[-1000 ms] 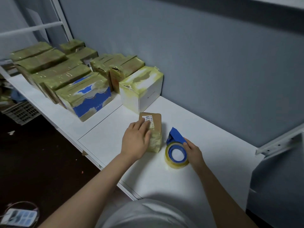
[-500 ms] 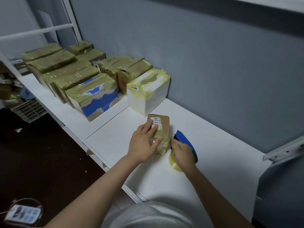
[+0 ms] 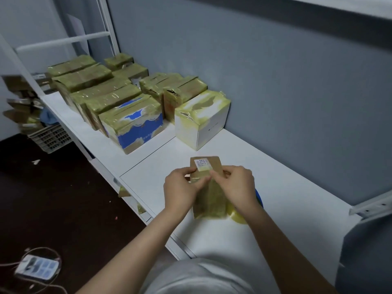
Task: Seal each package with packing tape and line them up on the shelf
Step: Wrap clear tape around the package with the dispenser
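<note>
I have the small brown package (image 3: 210, 202) between both hands on the white shelf (image 3: 292, 187), close to the front edge and straight in front of me. It lies flat with its long side running away from me, and the half nearer me is wrapped in glossy yellowish tape. My left hand (image 3: 180, 189) grips the package's left side, fingers curled onto the top face and thumb tucked toward the middle. My right hand (image 3: 237, 187) comes in from the other side, its thumb and forefinger pinched together on the top face just below the white label (image 3: 203, 162) stuck at the far end. Whether there is a loose tape end between those fingertips I cannot tell. The tape roll (image 3: 236, 218) lies on the shelf just beside the package's right edge, mostly hidden under my right wrist, with a bit of its blue holder (image 3: 259, 200) showing past the hand. Farther along the shelf to my left stands a white box (image 3: 201, 124) against the grey wall (image 3: 275, 92), then a blue and white box (image 3: 137, 132) nearer the front edge, and behind that a packed group of taped brown boxes (image 3: 101, 96). Below the shelf's far end is a plastic crate (image 3: 51, 137), and a power strip (image 3: 36, 267) lies on the dark floor (image 3: 63, 198).
</note>
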